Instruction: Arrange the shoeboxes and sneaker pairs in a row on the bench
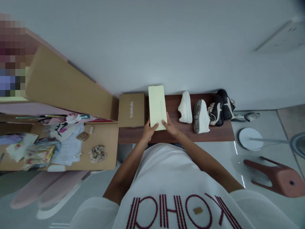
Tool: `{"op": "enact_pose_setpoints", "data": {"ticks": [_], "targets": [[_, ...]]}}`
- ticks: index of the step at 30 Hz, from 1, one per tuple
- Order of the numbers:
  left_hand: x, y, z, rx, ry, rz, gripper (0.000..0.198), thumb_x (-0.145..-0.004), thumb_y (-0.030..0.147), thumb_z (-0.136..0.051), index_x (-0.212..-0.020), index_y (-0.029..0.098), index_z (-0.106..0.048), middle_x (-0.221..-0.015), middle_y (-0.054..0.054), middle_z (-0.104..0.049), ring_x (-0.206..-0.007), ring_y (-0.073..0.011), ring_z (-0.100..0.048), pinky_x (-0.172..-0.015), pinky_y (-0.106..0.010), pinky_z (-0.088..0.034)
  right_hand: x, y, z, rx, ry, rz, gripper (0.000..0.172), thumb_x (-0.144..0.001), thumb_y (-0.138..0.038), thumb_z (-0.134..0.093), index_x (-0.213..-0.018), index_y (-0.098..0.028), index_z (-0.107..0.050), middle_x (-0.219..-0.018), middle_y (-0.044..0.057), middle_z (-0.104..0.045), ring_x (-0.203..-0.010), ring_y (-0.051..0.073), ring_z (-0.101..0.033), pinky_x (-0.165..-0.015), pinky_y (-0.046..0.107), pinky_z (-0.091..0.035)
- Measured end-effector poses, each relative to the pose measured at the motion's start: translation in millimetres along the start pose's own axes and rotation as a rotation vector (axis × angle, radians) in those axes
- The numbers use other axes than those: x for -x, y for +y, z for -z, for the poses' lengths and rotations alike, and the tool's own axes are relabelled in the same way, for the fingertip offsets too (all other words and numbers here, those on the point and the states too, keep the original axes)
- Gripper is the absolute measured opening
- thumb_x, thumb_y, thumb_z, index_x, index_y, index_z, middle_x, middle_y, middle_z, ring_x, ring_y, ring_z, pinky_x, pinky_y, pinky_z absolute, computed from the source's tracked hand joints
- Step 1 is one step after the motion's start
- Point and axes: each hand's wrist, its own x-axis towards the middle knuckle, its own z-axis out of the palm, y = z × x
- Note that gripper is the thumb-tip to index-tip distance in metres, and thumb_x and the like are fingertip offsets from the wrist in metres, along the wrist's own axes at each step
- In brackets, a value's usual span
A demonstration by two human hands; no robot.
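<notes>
Both hands clamp the near end of the pale yellow box (157, 106), left hand (149, 131) and right hand (171, 127) at its 2 near corners, its long axis running from the bench's (221, 135) front edge toward the wall.

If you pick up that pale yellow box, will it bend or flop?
Probably not: the yellow box keeps straight edges and flat faces, so it looks like stiff cardboard. Both hands, left and right, hold only its near end, so it seems light. Flat on the bench, it shouldn't roll.
</notes>
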Motion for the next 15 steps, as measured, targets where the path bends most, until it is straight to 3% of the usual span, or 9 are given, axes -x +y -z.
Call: {"op": "enact_pose_setpoints", "data": {"ticks": [9,15], "targets": [[-1.7,-6.4,-2.3,-0.028,-0.006,-0.007,0.078,-0.080,0.030,-0.090,-0.153,0.025,-0.062,-0.146,-0.009,-0.072,-0.139,-0.0297,-0.066,-0.119,-0.043,-0.053,-1.4,9.8,0.3,-0.026,0.058,0.020,0.115,-0.085,-0.094,-0.053,-0.175,-0.030,-0.022,-0.180,0.003,-0.029,-0.169,0.025,-0.018,-0.138,0.048,-0.016],[-7.9,-9.1,-6.1,0.033,0.008,0.076,0.066,-0.088,0.041,-0.085,-0.150,0.028,-0.065,-0.151,-0.006,-0.069,-0.142,-0.0303,-0.064,-0.116,-0.041,-0.055,0.6,11.9,8.4,-0.050,0.062,0.018,0.114,-0.087,-0.091,-0.055,-0.176,-0.031,-0.016,-0.180,0.002,-0.030,-0.168,0.027,-0.022,-0.138,0.050,-0.018]]}}
